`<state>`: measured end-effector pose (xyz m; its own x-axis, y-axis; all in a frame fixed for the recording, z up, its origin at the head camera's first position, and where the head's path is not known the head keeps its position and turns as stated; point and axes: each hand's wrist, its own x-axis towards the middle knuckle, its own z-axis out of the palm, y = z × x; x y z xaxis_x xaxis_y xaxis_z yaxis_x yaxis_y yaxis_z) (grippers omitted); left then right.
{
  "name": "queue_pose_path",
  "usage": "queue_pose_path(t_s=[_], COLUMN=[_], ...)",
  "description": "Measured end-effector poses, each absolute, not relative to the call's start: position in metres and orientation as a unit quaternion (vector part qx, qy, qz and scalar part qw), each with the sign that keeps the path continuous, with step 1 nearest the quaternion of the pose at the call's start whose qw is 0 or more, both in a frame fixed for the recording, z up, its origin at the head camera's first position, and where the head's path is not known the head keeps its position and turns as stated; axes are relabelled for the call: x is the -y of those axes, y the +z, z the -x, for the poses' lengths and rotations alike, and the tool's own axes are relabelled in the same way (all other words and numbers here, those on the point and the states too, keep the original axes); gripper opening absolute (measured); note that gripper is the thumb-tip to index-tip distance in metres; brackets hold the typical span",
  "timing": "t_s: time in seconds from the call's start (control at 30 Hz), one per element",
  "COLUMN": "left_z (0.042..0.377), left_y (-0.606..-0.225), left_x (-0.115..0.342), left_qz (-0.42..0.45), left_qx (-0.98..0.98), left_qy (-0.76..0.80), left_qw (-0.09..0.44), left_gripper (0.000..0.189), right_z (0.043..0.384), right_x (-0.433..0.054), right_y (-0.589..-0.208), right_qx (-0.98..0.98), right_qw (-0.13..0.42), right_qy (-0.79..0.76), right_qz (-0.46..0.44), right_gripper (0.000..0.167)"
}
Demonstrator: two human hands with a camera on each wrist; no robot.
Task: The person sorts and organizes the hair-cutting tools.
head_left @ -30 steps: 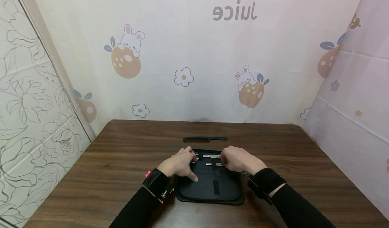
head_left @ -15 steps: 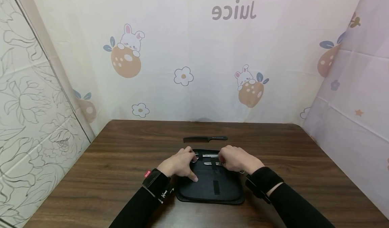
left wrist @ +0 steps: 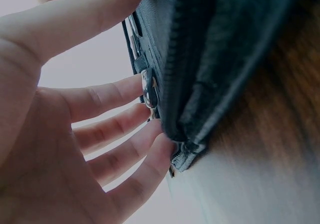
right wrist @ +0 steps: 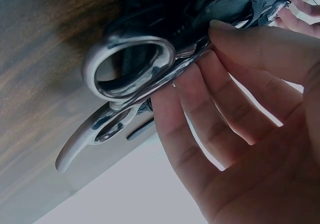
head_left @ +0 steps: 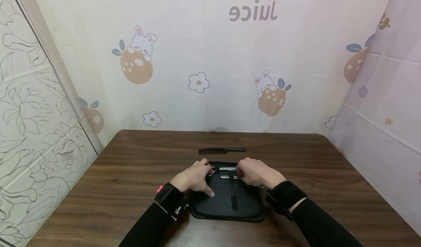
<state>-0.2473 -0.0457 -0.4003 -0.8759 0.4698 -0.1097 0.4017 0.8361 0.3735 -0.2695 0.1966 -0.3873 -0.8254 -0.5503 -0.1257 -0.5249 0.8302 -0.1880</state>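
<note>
A black zip case lies open on the table with elastic straps across its inside. My right hand pinches a pair of metal scissors near the shank, between thumb and fingers. Its finger rings stick out past the case's right edge, and the blades run left under a strap. Above it, a second pair of scissors is strapped in, partly covered by my hands. My left hand lies over the case's left edge, thumb on the inner panel, fingertips touching the edge beside a shiny finger ring.
A black comb lies on the brown wooden table behind the case. Lower on the case is another black strap. Printed curtains hang behind the table and at its sides.
My right hand has shifted slightly left, and the scissors in it have slid a little further left under the strap. My left hand has stayed in place.
</note>
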Motion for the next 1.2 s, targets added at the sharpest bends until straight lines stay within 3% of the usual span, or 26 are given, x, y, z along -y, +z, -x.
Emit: queue_pose_path(t_s=[1.2], left_z=[0.250], left_y=[-0.399], left_x=[0.047], left_qz=[-0.234], left_qx=[-0.954], left_qy=[0.160], left_qw=[0.098], left_gripper=[0.064], right_z=[0.270], right_x=[-0.184], right_y=[-0.390], right_qx=[-0.952], right_qw=[0.076], right_qy=[-0.090], right_qz=[0.284], right_gripper=[0.012])
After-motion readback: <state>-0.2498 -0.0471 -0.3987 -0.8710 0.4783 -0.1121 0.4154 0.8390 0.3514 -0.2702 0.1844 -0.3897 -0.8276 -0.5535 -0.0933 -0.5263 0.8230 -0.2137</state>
